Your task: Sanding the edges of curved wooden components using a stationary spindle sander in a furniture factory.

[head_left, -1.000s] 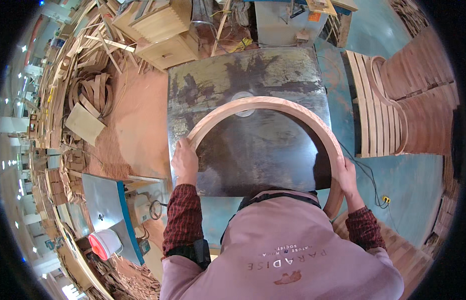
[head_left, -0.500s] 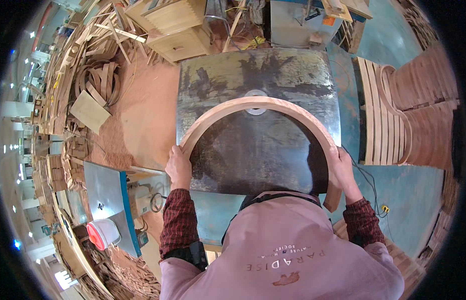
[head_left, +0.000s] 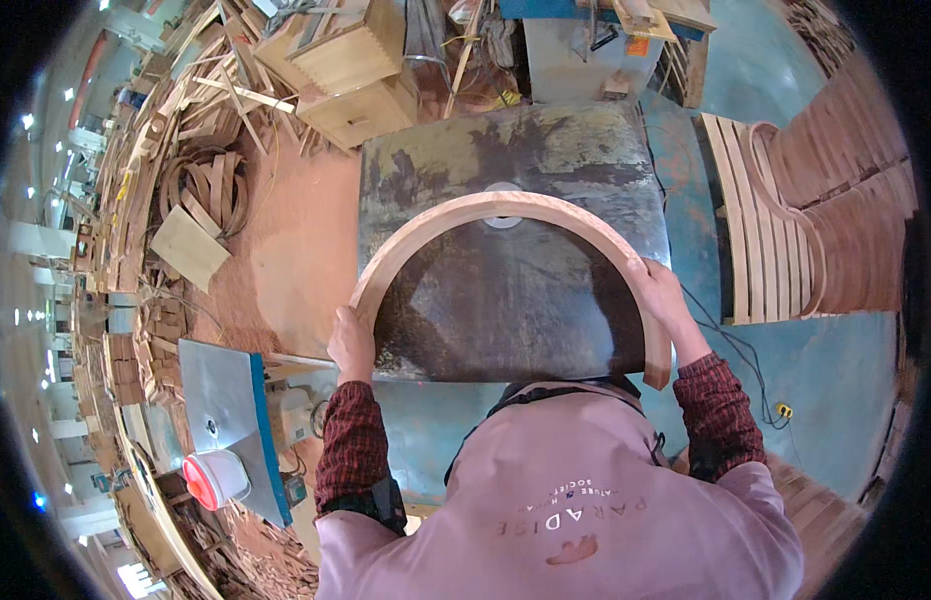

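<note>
A half-round arc of pale wood [head_left: 406, 236] lies over the dark, stained metal machine table [head_left: 596, 150], its curve bulging away from me. My left hand [head_left: 353, 343] grips the arc near its left end, at the table's left edge. Farther along the right side, my right hand [head_left: 670, 304] is closed round the arc, with the free right end sticking out toward me past the table's near edge. At its crown the wood crosses a round pale metal disc [head_left: 503, 222] set in the table, hiding part of it.
Curved wooden pieces stand on a slatted pallet [head_left: 761, 225] at right. On the left, a smaller metal-topped machine [head_left: 221, 385] carries a white bucket [head_left: 221, 476] with a red lid. Wooden cabinets [head_left: 356, 110], scrap wood and sawdust lie beyond. A black cable [head_left: 736, 345] runs across the floor.
The arc has shifted slightly left, its right end drawn in nearer the table. My right hand sits farther from my body now. The view has also moved a little.
</note>
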A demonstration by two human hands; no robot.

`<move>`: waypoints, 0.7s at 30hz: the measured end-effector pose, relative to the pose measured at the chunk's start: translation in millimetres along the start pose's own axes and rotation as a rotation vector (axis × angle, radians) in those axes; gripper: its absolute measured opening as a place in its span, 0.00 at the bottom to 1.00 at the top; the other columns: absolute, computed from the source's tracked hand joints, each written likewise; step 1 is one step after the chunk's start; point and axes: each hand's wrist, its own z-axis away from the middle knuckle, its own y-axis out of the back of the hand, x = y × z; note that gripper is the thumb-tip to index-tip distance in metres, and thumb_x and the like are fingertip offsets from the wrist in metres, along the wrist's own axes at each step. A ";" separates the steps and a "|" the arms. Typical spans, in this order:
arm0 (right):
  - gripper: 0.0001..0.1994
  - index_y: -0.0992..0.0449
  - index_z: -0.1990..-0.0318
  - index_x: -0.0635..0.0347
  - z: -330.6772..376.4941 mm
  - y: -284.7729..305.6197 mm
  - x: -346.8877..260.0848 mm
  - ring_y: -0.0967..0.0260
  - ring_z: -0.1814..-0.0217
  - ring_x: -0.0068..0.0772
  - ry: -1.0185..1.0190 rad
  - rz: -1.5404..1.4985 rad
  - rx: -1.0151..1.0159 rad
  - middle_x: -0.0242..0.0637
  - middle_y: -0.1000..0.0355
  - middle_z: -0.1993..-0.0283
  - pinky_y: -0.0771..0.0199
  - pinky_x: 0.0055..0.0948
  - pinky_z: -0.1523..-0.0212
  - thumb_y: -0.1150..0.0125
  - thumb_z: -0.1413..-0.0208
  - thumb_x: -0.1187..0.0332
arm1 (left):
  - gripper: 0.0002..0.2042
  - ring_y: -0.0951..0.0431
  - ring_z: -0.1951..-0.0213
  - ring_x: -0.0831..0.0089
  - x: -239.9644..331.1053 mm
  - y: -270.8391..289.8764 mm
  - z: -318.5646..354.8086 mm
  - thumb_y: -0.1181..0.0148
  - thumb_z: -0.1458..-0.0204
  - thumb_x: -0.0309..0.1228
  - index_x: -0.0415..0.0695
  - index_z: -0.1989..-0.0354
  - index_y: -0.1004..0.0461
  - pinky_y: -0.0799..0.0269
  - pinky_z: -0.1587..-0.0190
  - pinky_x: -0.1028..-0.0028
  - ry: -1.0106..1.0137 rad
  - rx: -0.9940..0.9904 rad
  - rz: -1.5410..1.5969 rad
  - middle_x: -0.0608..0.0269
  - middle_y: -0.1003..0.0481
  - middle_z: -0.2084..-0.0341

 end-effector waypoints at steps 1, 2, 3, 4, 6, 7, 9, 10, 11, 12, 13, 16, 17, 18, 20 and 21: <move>0.30 0.23 0.42 0.68 2.9 -0.7 2.8 0.24 0.44 0.58 0.041 -0.004 0.039 0.60 0.23 0.47 0.26 0.43 0.42 0.50 0.32 0.46 | 0.14 0.17 0.58 0.42 0.6 1.8 -1.1 0.38 0.38 0.41 0.43 0.55 0.30 0.22 0.58 0.47 -0.008 0.004 0.004 0.46 0.20 0.59; 0.29 0.24 0.41 0.67 7.1 -1.6 6.2 0.24 0.43 0.58 0.081 -0.009 0.080 0.61 0.23 0.45 0.26 0.43 0.41 0.49 0.32 0.47 | 0.15 0.18 0.58 0.42 2.2 4.3 -3.0 0.38 0.38 0.41 0.43 0.55 0.30 0.22 0.58 0.47 -0.018 0.009 0.008 0.46 0.20 0.60; 0.29 0.25 0.39 0.67 11.0 -2.5 9.7 0.24 0.41 0.58 0.123 -0.010 0.116 0.61 0.24 0.44 0.26 0.43 0.41 0.49 0.32 0.48 | 0.16 0.18 0.59 0.42 3.4 5.6 -3.8 0.37 0.39 0.42 0.43 0.55 0.30 0.22 0.58 0.47 -0.022 0.011 0.012 0.46 0.20 0.60; 0.29 0.26 0.38 0.66 19.7 -1.7 14.2 0.25 0.40 0.58 0.137 -0.008 0.141 0.61 0.25 0.42 0.27 0.43 0.40 0.49 0.32 0.49 | 0.16 0.18 0.59 0.42 7.0 7.7 -5.9 0.36 0.39 0.43 0.43 0.56 0.30 0.22 0.58 0.47 -0.045 0.035 0.022 0.46 0.20 0.61; 0.29 0.28 0.35 0.66 48.0 -3.6 25.2 0.25 0.38 0.58 0.165 -0.002 0.190 0.62 0.26 0.40 0.28 0.43 0.38 0.48 0.31 0.51 | 0.17 0.18 0.60 0.41 15.1 13.2 -13.0 0.36 0.40 0.44 0.43 0.57 0.29 0.22 0.58 0.47 -0.085 0.082 0.042 0.45 0.20 0.61; 0.28 0.29 0.34 0.66 62.6 -7.3 28.9 0.26 0.38 0.58 0.158 -0.022 0.216 0.61 0.26 0.40 0.28 0.43 0.38 0.49 0.31 0.52 | 0.17 0.18 0.60 0.41 15.4 9.8 -19.8 0.36 0.40 0.44 0.42 0.58 0.29 0.23 0.58 0.47 -0.148 0.135 0.071 0.45 0.20 0.62; 0.27 0.31 0.32 0.65 91.2 -16.1 39.1 0.26 0.37 0.58 0.140 -0.070 0.271 0.60 0.26 0.39 0.28 0.44 0.37 0.50 0.30 0.55 | 0.17 0.18 0.61 0.41 18.8 -1.1 -42.0 0.36 0.40 0.44 0.42 0.60 0.28 0.23 0.58 0.46 -0.283 0.243 0.123 0.45 0.20 0.62; 0.26 0.31 0.32 0.65 97.6 -20.8 45.5 0.26 0.37 0.58 0.158 -0.091 0.291 0.59 0.26 0.40 0.28 0.44 0.37 0.51 0.30 0.56 | 0.17 0.18 0.60 0.41 23.2 -6.1 -50.8 0.36 0.40 0.45 0.42 0.60 0.28 0.23 0.57 0.46 -0.280 0.198 0.120 0.45 0.20 0.62; 0.25 0.31 0.33 0.65 99.3 -26.4 55.0 0.26 0.37 0.58 0.177 -0.113 0.308 0.59 0.25 0.40 0.28 0.44 0.37 0.53 0.30 0.57 | 0.17 0.18 0.60 0.41 28.7 -11.3 -58.7 0.36 0.40 0.45 0.42 0.61 0.28 0.23 0.57 0.47 -0.276 0.153 0.116 0.45 0.20 0.61; 0.25 0.30 0.33 0.65 100.3 -28.4 53.8 0.26 0.37 0.59 0.189 -0.137 0.330 0.58 0.25 0.40 0.28 0.45 0.38 0.54 0.29 0.58 | 0.17 0.18 0.60 0.41 37.9 -11.2 -63.0 0.37 0.40 0.45 0.42 0.61 0.27 0.23 0.56 0.47 -0.280 0.106 0.112 0.44 0.20 0.61; 0.24 0.31 0.33 0.65 100.0 -28.7 51.4 0.26 0.37 0.59 0.143 -0.115 0.311 0.59 0.25 0.40 0.28 0.45 0.38 0.55 0.29 0.59 | 0.17 0.18 0.59 0.41 42.2 -9.3 -64.5 0.37 0.39 0.46 0.42 0.61 0.27 0.23 0.56 0.47 -0.234 0.059 0.111 0.44 0.20 0.60; 0.24 0.31 0.33 0.64 97.2 -27.4 38.5 0.26 0.39 0.60 0.057 -0.068 0.270 0.60 0.25 0.42 0.27 0.45 0.39 0.57 0.29 0.60 | 0.19 0.17 0.58 0.43 41.5 -6.7 -66.7 0.39 0.39 0.48 0.42 0.61 0.27 0.23 0.56 0.48 -0.136 -0.035 0.115 0.45 0.19 0.61; 0.23 0.30 0.33 0.64 92.2 -27.0 35.1 0.25 0.39 0.61 0.064 -0.063 0.272 0.60 0.24 0.43 0.27 0.45 0.40 0.57 0.28 0.60 | 0.20 0.17 0.58 0.43 35.7 -10.0 -69.2 0.39 0.39 0.49 0.42 0.62 0.27 0.23 0.56 0.48 -0.133 -0.033 0.126 0.45 0.18 0.62; 0.23 0.30 0.34 0.65 87.9 -27.9 31.7 0.25 0.40 0.61 0.071 -0.061 0.271 0.60 0.24 0.44 0.27 0.45 0.40 0.57 0.28 0.60 | 0.21 0.17 0.58 0.43 31.1 -10.2 -69.8 0.39 0.39 0.51 0.42 0.62 0.26 0.23 0.56 0.48 -0.130 -0.031 0.134 0.45 0.18 0.63; 0.23 0.30 0.35 0.65 81.1 -29.7 27.8 0.25 0.41 0.62 0.106 -0.061 0.259 0.61 0.24 0.45 0.27 0.45 0.41 0.57 0.28 0.60 | 0.21 0.17 0.59 0.43 22.9 -10.8 -65.3 0.38 0.39 0.51 0.42 0.62 0.27 0.24 0.57 0.48 -0.108 -0.027 0.120 0.45 0.18 0.64; 0.22 0.30 0.35 0.65 77.5 -30.6 25.7 0.25 0.42 0.62 0.125 -0.067 0.257 0.61 0.24 0.46 0.26 0.45 0.42 0.57 0.27 0.60 | 0.21 0.17 0.60 0.42 20.4 -7.7 -64.1 0.38 0.39 0.51 0.43 0.63 0.27 0.24 0.57 0.48 -0.101 -0.020 0.112 0.45 0.18 0.65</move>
